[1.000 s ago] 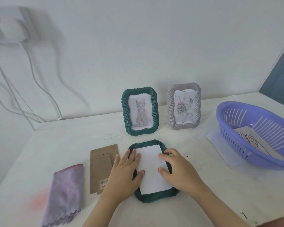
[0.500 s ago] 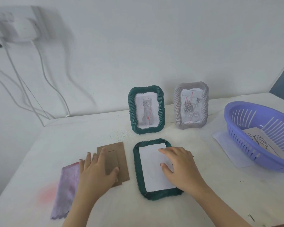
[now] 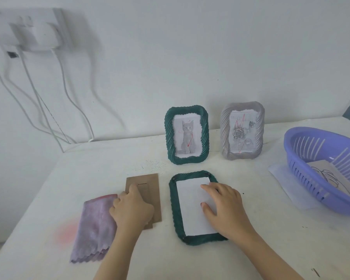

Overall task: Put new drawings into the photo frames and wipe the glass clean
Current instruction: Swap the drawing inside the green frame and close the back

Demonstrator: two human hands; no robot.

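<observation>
Head view, left hand (image 3: 132,207): knuckles up on the brown backing board (image 3: 150,190), fingers curled at its left edge, gripping it.
Right hand (image 3: 226,207): flat, fingers spread, pressing the white sheet (image 3: 190,205) into the lying frame (image 3: 175,219).
Lying frame: dark green, face down on the worktop (image 3: 109,164); its long axis runs from the person toward the wall, far end tipped slightly left.
Backing board: just left of the lying frame, not touching it, long axis the same way.
Cloth (image 3: 95,225): purple, folded, left of the board, its right edge beneath the left hand.
Behind: green cat frame (image 3: 168,134) and grey rose frame (image 3: 224,134), upright, side by side, facing the person.
Right: purple basket (image 3: 303,158) holding a line drawing (image 3: 327,174), standing on a pale sheet (image 3: 281,174).
Wall: white cables (image 3: 69,93) hang down at the left.
</observation>
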